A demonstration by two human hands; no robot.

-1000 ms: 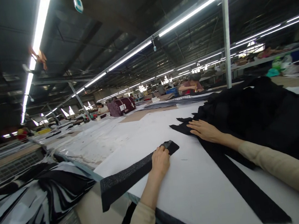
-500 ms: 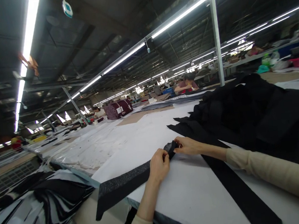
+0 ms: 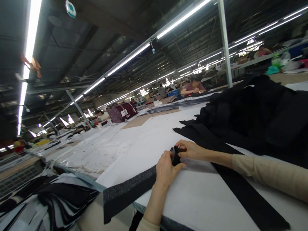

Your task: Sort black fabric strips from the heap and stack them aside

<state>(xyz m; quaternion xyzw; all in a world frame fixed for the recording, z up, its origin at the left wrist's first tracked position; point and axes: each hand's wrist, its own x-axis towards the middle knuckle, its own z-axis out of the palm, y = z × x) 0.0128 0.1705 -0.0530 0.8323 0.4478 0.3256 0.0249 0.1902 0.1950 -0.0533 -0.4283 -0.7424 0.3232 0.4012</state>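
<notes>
A black fabric strip (image 3: 131, 188) with a greyer, speckled band along its upper side runs under my left hand, and its left end hangs over the table edge. My left hand (image 3: 166, 169) has its fingers over the strip near its right end, the thumb stretched to the right. Pinched between the fingertips of my right hand (image 3: 190, 150) is the strip's end, which curls up between both hands. The undersides of the left fingers are hidden. Another flat black strip (image 3: 248, 193) lies on the table beneath my right forearm.
A large heap of black fabric (image 3: 263, 116) covers the right side of the white-topped table (image 3: 200, 198). Black and white cut pieces (image 3: 54, 208) hang at lower left. A maroon bundle (image 3: 122, 112) and a metal post (image 3: 225, 43) stand farther back. A person (image 3: 193, 87) sits across the table.
My left hand has shifted slightly along the strip towards the right, and its thumb has spread outward. The strip's end is now folded up more tightly between my hands.
</notes>
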